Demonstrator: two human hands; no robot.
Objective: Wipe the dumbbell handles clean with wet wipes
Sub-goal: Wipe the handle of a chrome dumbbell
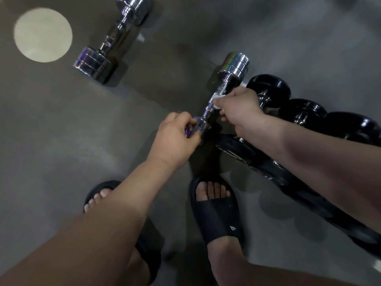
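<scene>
The left hand (175, 139) curls its grip round the near head of a chrome dumbbell (235, 65), thumb and fingers closed on the small end weight. The dumbbell slants up and away from that grip, and its far head stands clear of both hands. Just beyond the left grip, the right hand (239, 108) closes round the knurled handle (207, 111) with a white wet wipe (218, 97) pinched between its fingers and the bar. Edges of the wipe show at the far side of this grip and under the knuckles. A short bare piece of handle shows between the two grips.

Right of the right grip and under that forearm, black dumbbells (268, 85) lie side by side on the grey floor (61, 131). Well beyond the left grip a second chrome dumbbell (109, 42) lies on the floor, with a pale round patch (43, 35) further left. Below both grips, two feet in black slide sandals (218, 211) stand on the floor.
</scene>
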